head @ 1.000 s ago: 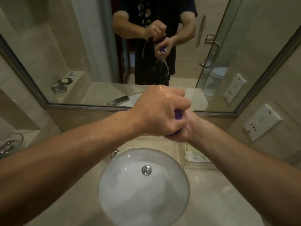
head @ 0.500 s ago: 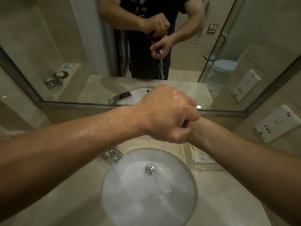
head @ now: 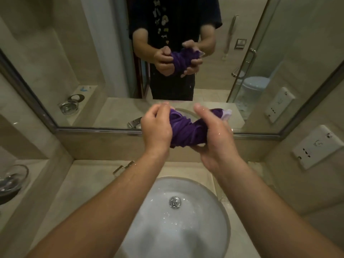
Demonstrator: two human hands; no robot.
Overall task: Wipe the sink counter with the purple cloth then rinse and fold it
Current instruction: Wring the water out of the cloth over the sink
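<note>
The purple cloth [head: 188, 129] is a twisted, wet bundle held in the air above the back of the white sink basin [head: 204, 229]. My left hand [head: 156, 127] grips its left end with curled fingers. My right hand [head: 216, 135] holds the right part, thumb on top and fingers curled underneath. A pale lilac corner of the cloth sticks out past my right hand. Both hands and forearms are wet. The beige stone counter [head: 89, 183] surrounds the basin.
A mirror [head: 74, 53] fills the wall ahead and reflects my hands and the cloth. The chrome tap [head: 122, 167] sits behind the basin, left of my arm. A glass dish [head: 11, 179] stands on the left ledge. A wall socket [head: 316, 146] is on the right.
My hands were stacked tight together, wringing the cloth with water running off. Now they have moved apart and the twisted cloth shows between them.
</note>
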